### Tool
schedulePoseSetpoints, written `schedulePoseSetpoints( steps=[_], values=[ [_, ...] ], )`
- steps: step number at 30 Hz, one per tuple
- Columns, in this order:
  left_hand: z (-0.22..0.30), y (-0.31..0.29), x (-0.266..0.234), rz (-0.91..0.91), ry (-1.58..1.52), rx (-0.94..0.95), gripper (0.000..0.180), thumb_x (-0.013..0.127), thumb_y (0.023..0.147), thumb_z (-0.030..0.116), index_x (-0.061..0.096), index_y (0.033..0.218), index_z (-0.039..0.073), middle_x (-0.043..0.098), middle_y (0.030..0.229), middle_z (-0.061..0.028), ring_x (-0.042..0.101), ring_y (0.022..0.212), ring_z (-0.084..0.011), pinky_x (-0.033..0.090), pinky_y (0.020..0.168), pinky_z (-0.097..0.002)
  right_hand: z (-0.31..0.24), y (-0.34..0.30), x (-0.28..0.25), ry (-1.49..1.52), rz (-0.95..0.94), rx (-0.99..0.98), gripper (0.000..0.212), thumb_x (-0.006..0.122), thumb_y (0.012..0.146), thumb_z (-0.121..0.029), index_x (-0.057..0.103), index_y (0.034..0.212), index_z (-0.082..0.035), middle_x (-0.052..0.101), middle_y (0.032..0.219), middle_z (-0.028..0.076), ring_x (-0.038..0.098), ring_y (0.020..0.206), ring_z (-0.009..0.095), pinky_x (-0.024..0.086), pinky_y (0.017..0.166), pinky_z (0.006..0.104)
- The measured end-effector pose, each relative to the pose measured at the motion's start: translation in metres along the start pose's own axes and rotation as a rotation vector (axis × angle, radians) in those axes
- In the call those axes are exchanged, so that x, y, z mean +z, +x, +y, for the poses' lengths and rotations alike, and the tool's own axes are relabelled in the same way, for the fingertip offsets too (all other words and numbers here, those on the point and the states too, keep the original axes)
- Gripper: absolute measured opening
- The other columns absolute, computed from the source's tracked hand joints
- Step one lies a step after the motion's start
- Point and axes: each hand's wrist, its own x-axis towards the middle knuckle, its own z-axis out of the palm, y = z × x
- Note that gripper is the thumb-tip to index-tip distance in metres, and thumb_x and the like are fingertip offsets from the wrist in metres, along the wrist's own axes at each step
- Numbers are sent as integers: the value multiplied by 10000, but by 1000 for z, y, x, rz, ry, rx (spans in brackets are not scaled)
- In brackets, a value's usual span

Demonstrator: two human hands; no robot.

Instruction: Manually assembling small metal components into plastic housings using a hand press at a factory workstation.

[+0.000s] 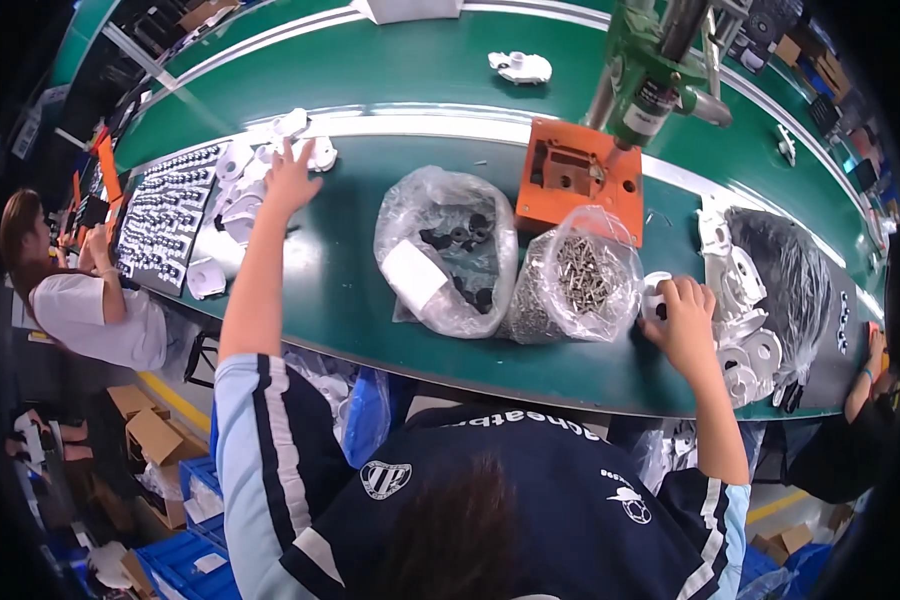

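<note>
At the far left we see a co-worker (pixel 105 315) in a white top, hands near the edge of a tray (pixel 173 283) set with rows of small parts. Just right of the tray lies a loose pile of white parts (pixel 236 163), with one more white piece (pixel 206 279) nearer the bench edge. Our left hand (pixel 291 183) reaches to the far end of that pile, empty as far as we can see, its fingers spread; whether the fingertips touch a part, we cannot tell.

In the middle of the green bench (pixel 335 255) we have an open clear bag (pixel 425 188) of black pieces (pixel 475 228), a white label (pixel 413 273) on its side. Against its right side stands a second clear bag (pixel 533 285), full of screws (pixel 582 275). Behind the bags sits an orange fixture (pixel 535 215), with a green press (pixel 632 85) over it.

Our right hand (pixel 682 315) is just right of the screws, thumb and fingers closed on a white cover (pixel 654 298) at the bench surface. Beyond it lie stacked white covers (pixel 738 285), then a dark plastic bag (pixel 788 265). At the far right we see another person's forearm (pixel 858 392).
</note>
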Motion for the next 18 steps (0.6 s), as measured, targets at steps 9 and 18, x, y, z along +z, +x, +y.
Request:
schedulePoseSetpoints(
  steps=[9, 18],
  values=[
    [12, 23, -6, -166, -459, 52, 381, 705, 718, 328, 605, 1013, 109, 577, 964, -170, 582, 814, -309, 482, 724, -365, -7, 8, -36, 751, 144, 163, 570, 644, 646, -98, 427, 1170, -51, 404, 1310, 152, 445, 1144, 260, 351, 939, 365],
    [143, -99, -128, -875, -2228, -123, 259, 464, 892, 299, 552, 986, 75, 580, 739, -55, 501, 477, -121, 389, 387, -251, -92, 51, -111, 606, 519, -759, 461, 692, 567, -108, 651, 1025, -135, 457, 1231, 263, 466, 1132, 402, 417, 898, 456]
  ],
)
